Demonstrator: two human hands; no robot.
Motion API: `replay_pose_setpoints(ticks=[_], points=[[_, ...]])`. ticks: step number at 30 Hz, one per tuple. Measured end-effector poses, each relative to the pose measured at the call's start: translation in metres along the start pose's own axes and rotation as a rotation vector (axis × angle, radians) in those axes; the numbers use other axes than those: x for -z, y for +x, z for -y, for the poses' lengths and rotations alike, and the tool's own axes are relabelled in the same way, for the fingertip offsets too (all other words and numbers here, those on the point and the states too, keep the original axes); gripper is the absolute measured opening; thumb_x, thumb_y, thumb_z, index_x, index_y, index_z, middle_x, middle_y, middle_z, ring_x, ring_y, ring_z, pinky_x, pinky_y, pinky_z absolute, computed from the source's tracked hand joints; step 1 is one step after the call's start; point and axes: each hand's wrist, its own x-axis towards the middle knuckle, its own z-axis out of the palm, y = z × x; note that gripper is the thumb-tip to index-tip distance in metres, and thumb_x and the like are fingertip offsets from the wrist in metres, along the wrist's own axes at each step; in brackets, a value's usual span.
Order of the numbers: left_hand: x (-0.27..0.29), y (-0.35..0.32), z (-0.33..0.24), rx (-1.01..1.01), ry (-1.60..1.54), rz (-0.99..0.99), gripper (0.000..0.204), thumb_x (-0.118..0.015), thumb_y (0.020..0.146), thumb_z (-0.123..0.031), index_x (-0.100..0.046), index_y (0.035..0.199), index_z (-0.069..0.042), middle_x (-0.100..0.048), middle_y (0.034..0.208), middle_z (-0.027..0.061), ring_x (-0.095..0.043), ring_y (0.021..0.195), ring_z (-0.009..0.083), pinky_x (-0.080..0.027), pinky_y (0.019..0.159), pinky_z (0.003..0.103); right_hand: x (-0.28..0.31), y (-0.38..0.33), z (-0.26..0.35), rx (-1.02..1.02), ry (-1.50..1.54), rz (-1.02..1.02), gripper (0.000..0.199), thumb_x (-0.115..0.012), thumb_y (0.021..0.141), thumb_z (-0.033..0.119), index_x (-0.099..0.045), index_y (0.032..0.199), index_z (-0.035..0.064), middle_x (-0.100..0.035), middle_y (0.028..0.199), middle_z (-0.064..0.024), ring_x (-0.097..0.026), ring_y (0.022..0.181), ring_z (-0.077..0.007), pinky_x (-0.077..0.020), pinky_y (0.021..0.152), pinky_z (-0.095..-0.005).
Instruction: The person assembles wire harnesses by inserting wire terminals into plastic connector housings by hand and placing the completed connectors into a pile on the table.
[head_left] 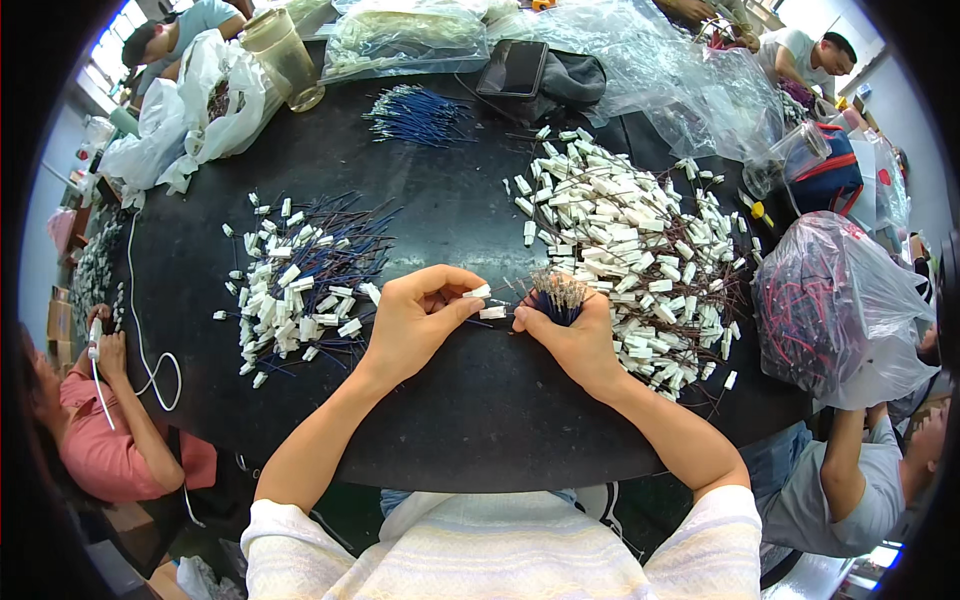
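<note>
Pinching a small white plug [480,292] between thumb and fingertip, the left hand [425,315] is nearly closed; whether it also touches the second white plug [493,313] just below, I cannot tell. The right hand [575,325] curls around a bunch of blue wires [560,292], metal tips outward. Both meet mid-table, with a broad strip of dark tabletop [470,430] between them and the curved front edge, and more bare surface beyond, between two heaps. The left heap [290,285] of plugged wires lies near the left hand; the larger right heap [630,220] crowds the right hand, leaving little room there. At the right edge, a clear bag [840,310] holds pink and dark wires. Along the far side stand a see-through jug [280,60], an open white bag [215,95] and a clear bag [405,42] with pale contents.
</note>
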Motion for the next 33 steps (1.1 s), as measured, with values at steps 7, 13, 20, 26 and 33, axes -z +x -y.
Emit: replay_pose_setpoints(ticks=[7, 13, 20, 26, 33], points=[[0.007, -0.002, -0.001, 0.042, 0.008, 0.055, 0.019, -0.059, 0.085, -0.012, -0.065, 0.095, 0.003, -0.059, 0.071, -0.0001, -0.048, 0.062, 0.0041, -0.038, 0.055, 0.018, -0.003, -0.001, 0.003, 0.052, -0.106, -0.073, 0.009, -0.065, 0.075, 0.004, -0.057, 0.075, 0.0003, -0.056, 0.067, 0.0012, -0.050, 0.061, -0.0034, -0.0403, 0.055, -0.0194], [0.008, -0.003, -0.001, 0.058, 0.085, 0.095, 0.018, -0.058, 0.085, -0.011, -0.064, 0.095, 0.003, -0.058, 0.070, 0.0000, -0.047, 0.062, 0.0044, -0.038, 0.055, 0.019, -0.003, 0.000, 0.002, 0.066, -0.138, -0.057, 0.008, -0.064, 0.074, 0.002, -0.057, 0.075, 0.0001, -0.057, 0.067, 0.0004, -0.051, 0.059, -0.0040, -0.0413, 0.054, -0.0201], [0.007, -0.002, -0.004, 0.039, 0.101, 0.103, 0.017, -0.058, 0.085, -0.010, -0.064, 0.093, 0.004, -0.058, 0.069, 0.0000, -0.048, 0.062, 0.0052, -0.039, 0.056, 0.020, -0.002, -0.001, 0.002, 0.060, -0.154, -0.042, 0.007, -0.065, 0.071, 0.001, -0.059, 0.073, -0.0011, -0.057, 0.066, -0.0016, -0.052, 0.060, -0.0060, -0.0419, 0.054, -0.0216], [0.007, -0.003, -0.005, 0.032, 0.159, 0.125, 0.015, -0.059, 0.084, -0.009, -0.064, 0.090, 0.004, -0.059, 0.068, 0.0029, -0.049, 0.062, 0.0075, -0.040, 0.056, 0.022, -0.001, 0.000, -0.004, 0.108, -0.142, -0.026, 0.009, -0.065, 0.069, 0.001, -0.060, 0.076, -0.0018, -0.058, 0.069, -0.0031, -0.052, 0.063, -0.0071, -0.0411, 0.057, -0.0226], [-0.005, -0.001, -0.005, -0.138, 0.229, 0.142, 0.011, -0.060, 0.081, -0.003, -0.063, 0.086, 0.006, -0.058, 0.068, 0.0046, -0.050, 0.061, 0.0089, -0.040, 0.055, 0.022, 0.001, 0.003, -0.004, 0.198, -0.131, 0.014, 0.008, -0.066, 0.070, -0.001, -0.060, 0.075, -0.0002, -0.059, 0.071, -0.0014, -0.054, 0.067, -0.0059, -0.0439, 0.062, -0.0206]])
